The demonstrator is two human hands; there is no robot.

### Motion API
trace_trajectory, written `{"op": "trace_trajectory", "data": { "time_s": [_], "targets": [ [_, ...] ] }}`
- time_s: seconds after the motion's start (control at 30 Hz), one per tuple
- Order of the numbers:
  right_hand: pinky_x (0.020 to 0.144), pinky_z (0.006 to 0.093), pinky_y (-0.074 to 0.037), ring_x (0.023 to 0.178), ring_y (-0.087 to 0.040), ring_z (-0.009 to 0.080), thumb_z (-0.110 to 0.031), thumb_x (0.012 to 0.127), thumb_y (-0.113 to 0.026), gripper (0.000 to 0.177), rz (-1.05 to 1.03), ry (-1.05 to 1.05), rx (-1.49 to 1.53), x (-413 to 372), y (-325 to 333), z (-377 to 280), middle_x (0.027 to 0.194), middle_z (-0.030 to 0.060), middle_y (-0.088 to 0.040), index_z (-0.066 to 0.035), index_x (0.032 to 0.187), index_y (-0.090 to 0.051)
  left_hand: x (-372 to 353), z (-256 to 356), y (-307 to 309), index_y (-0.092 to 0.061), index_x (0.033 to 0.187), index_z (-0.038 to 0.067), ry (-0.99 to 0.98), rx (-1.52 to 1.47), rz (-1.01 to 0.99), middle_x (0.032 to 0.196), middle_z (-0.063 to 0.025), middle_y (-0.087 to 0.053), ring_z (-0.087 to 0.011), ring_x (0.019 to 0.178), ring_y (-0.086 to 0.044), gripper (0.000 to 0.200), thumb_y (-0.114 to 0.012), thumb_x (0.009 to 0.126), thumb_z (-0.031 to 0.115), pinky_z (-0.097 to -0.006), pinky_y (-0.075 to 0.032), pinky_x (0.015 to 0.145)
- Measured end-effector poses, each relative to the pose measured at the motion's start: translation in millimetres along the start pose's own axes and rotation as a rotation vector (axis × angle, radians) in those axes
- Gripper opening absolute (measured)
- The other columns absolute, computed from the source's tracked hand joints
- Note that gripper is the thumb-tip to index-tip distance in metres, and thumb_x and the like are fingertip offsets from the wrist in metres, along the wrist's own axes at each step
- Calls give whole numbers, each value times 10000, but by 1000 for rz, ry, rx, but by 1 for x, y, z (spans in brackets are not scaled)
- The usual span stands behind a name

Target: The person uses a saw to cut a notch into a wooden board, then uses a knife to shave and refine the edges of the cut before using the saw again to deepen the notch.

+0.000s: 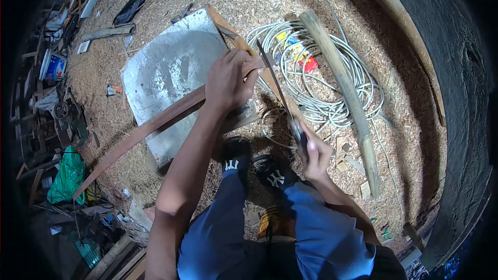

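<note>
My left hand (228, 78) is closed around a long reddish-brown wooden strip (166, 115) near its upper right end. The strip slants down to the far left. In my right hand (315, 153) is the dark handle of a saw (280, 91), whose narrow blade points up and away from me. The blade crosses just beyond the strip's end, close to my left fingers. Beneath the strip's end and the blade lies a yellowish plank (218, 18), running diagonally. A worn pale slab (171, 62) is on the ground under and left of my left hand.
A coil of pale cable (332, 105) lies right of the saw, with a bare pole (340, 72) across it. Wood shavings cover the ground. A dark curved surface (441, 72) rises at right. Scraps and a green plastic bag (67, 176) clutter the left. My shoes (275, 173) are below.
</note>
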State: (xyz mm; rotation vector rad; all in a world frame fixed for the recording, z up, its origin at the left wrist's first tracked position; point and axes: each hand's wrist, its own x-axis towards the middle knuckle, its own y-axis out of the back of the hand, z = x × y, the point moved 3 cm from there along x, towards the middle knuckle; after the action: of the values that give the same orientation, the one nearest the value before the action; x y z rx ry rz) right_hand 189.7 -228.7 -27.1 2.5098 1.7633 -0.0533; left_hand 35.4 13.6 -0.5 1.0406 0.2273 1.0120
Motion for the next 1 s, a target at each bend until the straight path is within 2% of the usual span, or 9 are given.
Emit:
{"op": "trace_trajectory", "data": {
  "time_s": [0.13,0.27,0.33,0.43,0.63,0.73,0.87,1.0],
  "targets": [
    [499,266,-327,509,-405,45,-257,1065,-497,462,99,27,27,67,-36,9,568,-52,-461,65,1379,-598,1,2,1,-716,948,75,-13,-44,3,913,-100,-682,-325,890,-656,167,-787,823,161,-403,-516,769],
    [504,258,-330,517,-396,43,-242,1059,-502,459,59,89,37,37,-12,9,568,-57,-446,64,1390,-589,1,3,2,-716,942,70,-21,-35,0,920,-95,-682,-322,893,-658,163,-791,817,143,-399,-517,774],
    [511,241,-326,529,-375,38,-217,1061,-491,450,30,29,33,-4,-1,12,566,-56,-420,63,1403,-577,1,4,0,-716,943,69,-18,-17,8,924,-93,-682,-321,894,-658,162,-790,817,138,-400,-517,774],
    [515,226,-311,534,-353,31,-201,1068,-482,442,44,-61,95,-21,7,2,571,-69,-401,58,1416,-564,-3,0,-4,-715,944,70,-6,-6,0,931,-91,-683,-319,896,-661,161,-790,819,138,-399,-518,775],
    [530,229,-319,534,-352,31,-202,1076,-476,431,77,-68,75,72,-40,-6,598,-79,-423,33,1427,-564,0,3,1,-716,940,70,7,-40,6,927,-90,-680,-314,882,-661,163,-794,821,151,-400,-516,761],
    [543,225,-338,541,-368,35,-200,1071,-482,433,52,11,40,53,-23,2,614,-70,-438,29,1430,-562,0,3,3,-717,939,72,-7,-33,6,920,-87,-676,-314,878,-658,163,-792,824,160,-406,-514,755],
    [507,242,-322,532,-403,43,-179,1054,-467,436,46,-27,6,-20,6,14,617,-48,-477,21,1427,-572,-2,1,-1,-723,943,80,-11,-3,12,907,-83,-671,-313,887,-651,157,-785,827,167,-409,-512,766],
    [505,247,-314,537,-398,46,-193,1062,-473,434,13,-74,60,-11,1,5,635,-52,-486,16,1429,-573,-1,-1,-2,-726,946,85,-18,-11,18,901,-81,-667,-314,889,-647,156,-784,823,162,-408,-511,771]
  ]
}}
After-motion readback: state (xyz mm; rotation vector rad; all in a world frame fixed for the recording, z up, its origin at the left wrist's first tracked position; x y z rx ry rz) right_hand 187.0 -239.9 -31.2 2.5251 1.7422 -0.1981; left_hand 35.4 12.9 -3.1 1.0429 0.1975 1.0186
